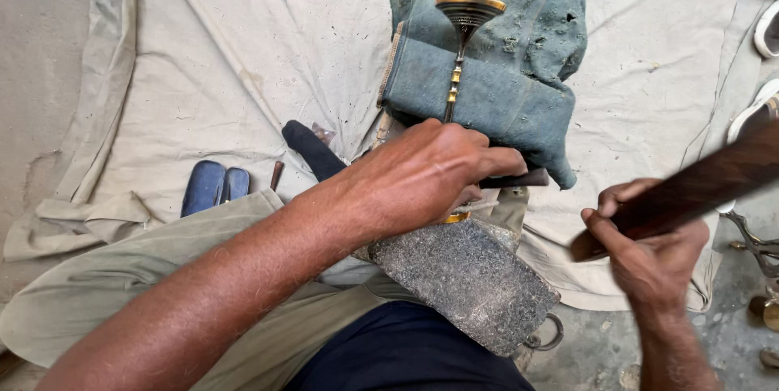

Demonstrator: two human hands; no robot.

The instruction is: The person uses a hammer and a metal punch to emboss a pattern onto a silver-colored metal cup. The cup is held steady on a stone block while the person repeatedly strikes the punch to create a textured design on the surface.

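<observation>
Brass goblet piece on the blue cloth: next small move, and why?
Probably bring the wooden stick in the right hand down onto the dark tool. The left hand pins that tool at the base of the brass piece, which lies along the blue cloth above the stone block. The stick is raised and blurred, apart from the tool, so a strike seems due.

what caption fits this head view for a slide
Left hand steadies a dark tool by a brass goblet-shaped piece on blue cloth; right hand grips a dark wooden stick.
</observation>
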